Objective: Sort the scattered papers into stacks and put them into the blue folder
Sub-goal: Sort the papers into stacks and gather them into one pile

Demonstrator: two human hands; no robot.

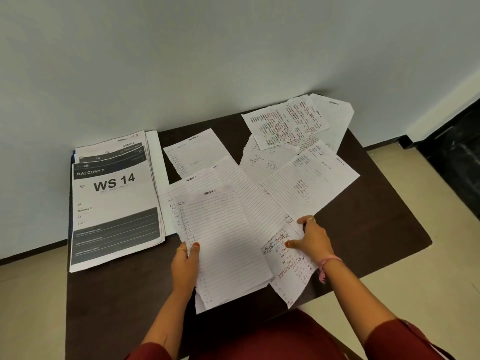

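Pale grey wall [207, 61] behind, cream floor tiles [428, 255] to the right, and against the wall a dark brown desk [363, 229] strewn with paper. At the desk's left end, a tidy stack of printed sheets [114, 203], topmost headed "BALCONY 2" and "WS 14", with a thin blue edge [73, 155] showing beneath its far left corner — possibly the folder, too little visible to say. Across the middle and right, lined handwritten papers [306, 178] lying loose and overlapping, several marked "SECTION"; at the far right corner, a denser cluster [285, 123] covered in red and dark ink. Nearest the body, a small bundle of lined sheets [223, 242] headed "SECTION 1", lifted at its near edge. Left hand [185, 266] gripping that bundle at its left side, thumb on top, fingers underneath. Right hand [311, 242] curled round the edge of a heavily scribbled page [288, 271] just beside the bundle — thumb pressed on its face. Pink thread band [327, 263] on the right wrist, rings on both hands, maroon sleeves [405, 339] at the bottom edge.
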